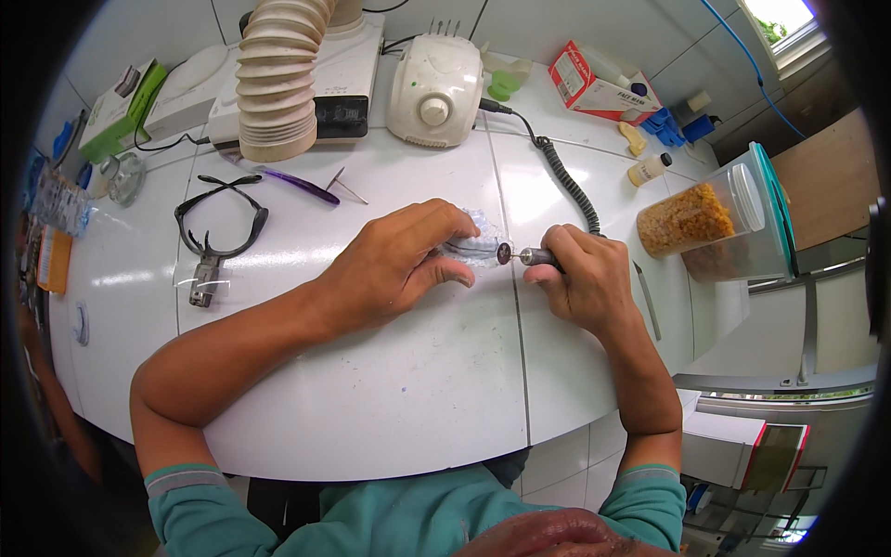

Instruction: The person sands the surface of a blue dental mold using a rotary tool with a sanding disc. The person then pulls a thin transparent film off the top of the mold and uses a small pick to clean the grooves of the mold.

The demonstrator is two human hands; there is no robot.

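In the right grip [589,278] a handpiece [536,257] is clasped (apparently steadying its disc [504,253]); in the left grip [404,251], a clear piece [481,227].

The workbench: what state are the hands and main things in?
Left hand, curled at a clear piece.
Right hand, closed around the handpiece.
Disc, fitted to the handpiece; spinning unclear.
Coiled cord, plugged into the white control box.
Small bottle, capped.
Red-and-white box, open.
Thin metal tool, lying flat.
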